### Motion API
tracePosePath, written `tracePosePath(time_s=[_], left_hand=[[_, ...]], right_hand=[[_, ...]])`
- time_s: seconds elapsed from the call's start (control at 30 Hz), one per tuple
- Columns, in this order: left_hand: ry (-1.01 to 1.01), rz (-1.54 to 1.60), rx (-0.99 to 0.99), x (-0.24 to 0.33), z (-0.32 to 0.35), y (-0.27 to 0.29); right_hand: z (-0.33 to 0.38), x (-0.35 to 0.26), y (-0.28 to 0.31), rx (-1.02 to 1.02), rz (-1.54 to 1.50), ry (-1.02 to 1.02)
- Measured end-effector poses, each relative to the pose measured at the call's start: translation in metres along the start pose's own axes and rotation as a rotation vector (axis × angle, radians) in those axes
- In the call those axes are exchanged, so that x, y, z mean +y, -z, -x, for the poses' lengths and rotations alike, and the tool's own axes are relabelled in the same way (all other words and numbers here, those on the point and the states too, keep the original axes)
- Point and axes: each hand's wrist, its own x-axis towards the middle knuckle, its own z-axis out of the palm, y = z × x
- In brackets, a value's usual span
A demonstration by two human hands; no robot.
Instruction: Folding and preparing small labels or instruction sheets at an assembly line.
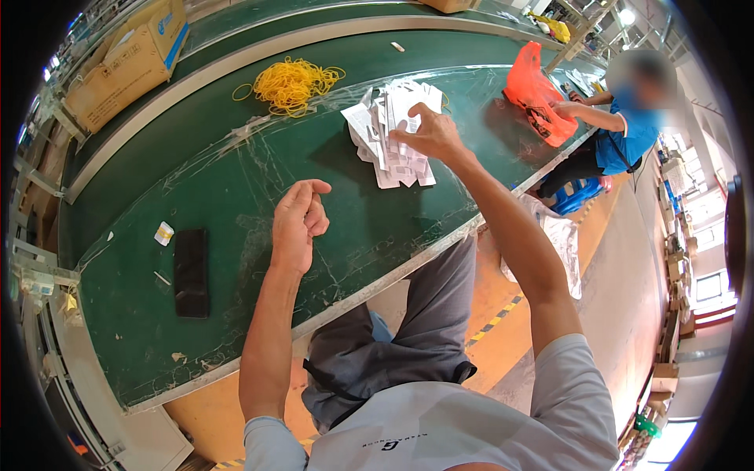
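Observation:
A loose pile of white printed paper slips [393, 161] lies on the green tabletop [377, 228]. Over its right side reaches my right hand [433, 135], thumb and forefinger spread apart with nothing visible between them. Whether its fingertips touch the top slips, I cannot tell. My left hand [297, 224] hovers above the table, left of and nearer than the pile. Its fingers are curled in and no object shows in them. Behind the pile to the left is a tangled heap of yellow rubber bands [290, 85].
A black flat case [192, 273] and a small white-and-yellow packet [163, 233] lie at the left. A cardboard box [129, 67] stands beyond the raised rail. At the far right, a person in blue [628, 141] handles a red plastic bag [538, 94].

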Motion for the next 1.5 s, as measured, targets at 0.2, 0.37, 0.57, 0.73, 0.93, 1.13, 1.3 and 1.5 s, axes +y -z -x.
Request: tracePosePath(time_s=[0.2,0.37,0.57,0.73,0.93,1.13,1.3,1.5], left_hand=[[-0.003,0.04,0.029,-0.004,-0.002,-0.004],[-0.008,-0.056,0.061,-0.003,0.002,-0.011],[0.034,-0.021,0.035,-0.005,0.004,-0.008],[0.076,-0.07,0.097,-0.004,0.005,-0.018],[0.087,-0.008,0.028,0.003,0.012,-0.034],[-0.056,-0.22,0.1,0.001,0.021,-0.045],[-0.499,-0.796,0.174,-0.003,0.042,-0.048],[-1.241,-1.149,0.043,-0.004,0.047,-0.035]], right_hand=[[-0.008,0.004,-0.01,0.063,0.057,0.018],[-0.017,0.024,0.0,0.134,0.056,0.023],[0.02,0.042,0.046,0.246,-0.405,0.009],[0.07,0.019,0.044,-0.015,-1.038,-0.046],[0.112,-0.018,0.003,-0.321,-1.38,-0.101],[0.14,-0.044,-0.027,-0.36,-1.503,-0.067],[0.139,-0.032,-0.051,-0.357,-1.646,0.184],[0.138,-0.044,-0.046,-0.281,-1.619,0.295]])
